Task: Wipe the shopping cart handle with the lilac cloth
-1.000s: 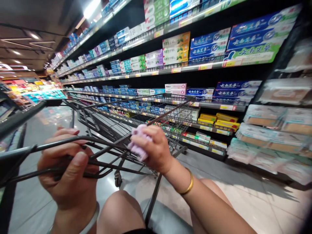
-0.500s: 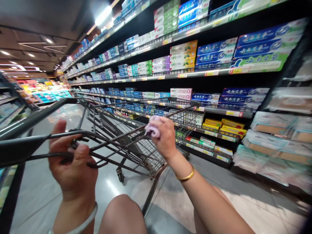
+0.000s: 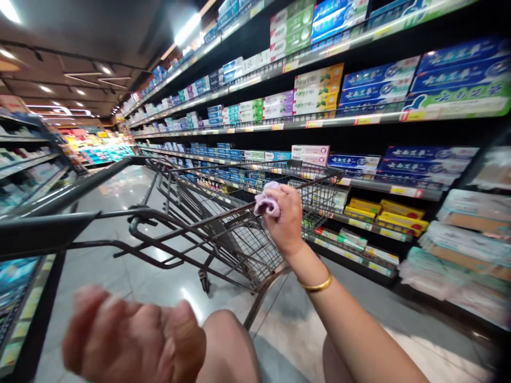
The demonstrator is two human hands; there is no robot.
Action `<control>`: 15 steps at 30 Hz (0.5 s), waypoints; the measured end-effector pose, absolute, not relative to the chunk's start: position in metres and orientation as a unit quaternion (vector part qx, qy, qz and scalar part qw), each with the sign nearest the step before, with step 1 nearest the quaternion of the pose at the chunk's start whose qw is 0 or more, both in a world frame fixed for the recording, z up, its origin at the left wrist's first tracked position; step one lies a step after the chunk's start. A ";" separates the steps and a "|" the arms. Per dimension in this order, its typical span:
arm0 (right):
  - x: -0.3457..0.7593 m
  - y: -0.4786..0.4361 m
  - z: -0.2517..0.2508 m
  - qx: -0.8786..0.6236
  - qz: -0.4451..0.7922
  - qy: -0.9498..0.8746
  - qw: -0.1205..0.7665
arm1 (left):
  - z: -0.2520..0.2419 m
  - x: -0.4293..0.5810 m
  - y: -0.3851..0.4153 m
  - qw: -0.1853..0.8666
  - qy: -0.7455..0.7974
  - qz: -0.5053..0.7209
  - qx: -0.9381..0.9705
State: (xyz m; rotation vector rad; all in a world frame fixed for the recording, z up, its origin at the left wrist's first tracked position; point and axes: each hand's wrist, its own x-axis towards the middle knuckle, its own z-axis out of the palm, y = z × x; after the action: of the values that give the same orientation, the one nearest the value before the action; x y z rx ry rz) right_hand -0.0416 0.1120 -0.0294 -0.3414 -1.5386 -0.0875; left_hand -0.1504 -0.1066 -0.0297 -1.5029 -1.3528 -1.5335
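A dark grey metal shopping cart (image 3: 235,234) stands in front of me, its wire basket pointing away to the right. My right hand (image 3: 288,223) is closed round a crumpled pale purple cloth (image 3: 268,202), which it presses against the cart's upper side rail. A gold bracelet circles that wrist. Low in the picture, my left hand (image 3: 133,340) is off the cart, palm up and slightly blurred. Its fingers are loosely curled, with the thumb apart and nothing visible in the palm. The cart's handle bar (image 3: 43,231) lies above it at the left.
Long shelves with boxed toothpaste (image 3: 375,90) run along the right side of the aisle. Packs in clear plastic (image 3: 459,266) are stacked at the far right. Another shelf (image 3: 24,154) lines the left. My bent knees are below the cart, over the tiled floor (image 3: 159,287).
My left hand has let go of the cart's frame near the handle and dropped toward me. The right hand with the cloth appears slightly farther right as the view turned left.
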 end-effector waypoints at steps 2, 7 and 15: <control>-0.041 0.110 -0.032 -0.159 -0.029 -0.689 0.707 | -0.015 -0.148 -0.102 0.316 -0.519 -0.533 -0.590; -0.052 0.087 -0.050 -0.033 -0.052 -0.757 0.651 | 0.039 -0.152 -0.056 0.410 -0.528 -0.334 -0.664; -0.042 0.099 -0.125 -0.164 0.031 -0.747 0.644 | 0.021 -0.150 -0.016 0.419 -0.688 -0.135 -0.577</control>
State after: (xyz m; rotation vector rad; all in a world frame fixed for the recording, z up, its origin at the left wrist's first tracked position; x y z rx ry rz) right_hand -0.0424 0.0988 -0.1249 -0.3727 -1.7004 0.0695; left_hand -0.1504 -0.0157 0.0206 -1.4468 -1.7255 -0.3379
